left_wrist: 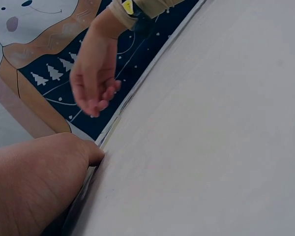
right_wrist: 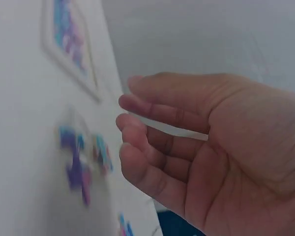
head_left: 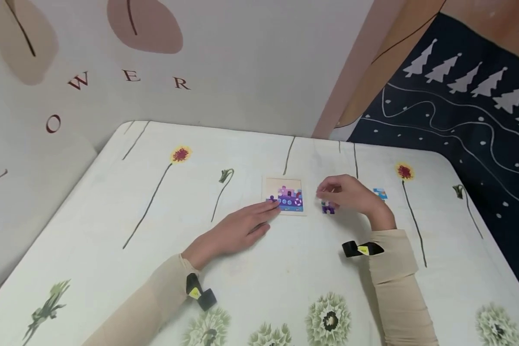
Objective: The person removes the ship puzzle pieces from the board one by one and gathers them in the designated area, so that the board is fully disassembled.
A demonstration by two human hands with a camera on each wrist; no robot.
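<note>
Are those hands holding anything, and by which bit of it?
Nothing is held. The left hand only touches the left side of the puzzle, and the right hand is empty near loose pieces.

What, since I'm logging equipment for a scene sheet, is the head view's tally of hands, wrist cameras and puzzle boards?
Left hand and right hand: 2
Wrist cameras: 2
Puzzle board: 1
Total: 5
</note>
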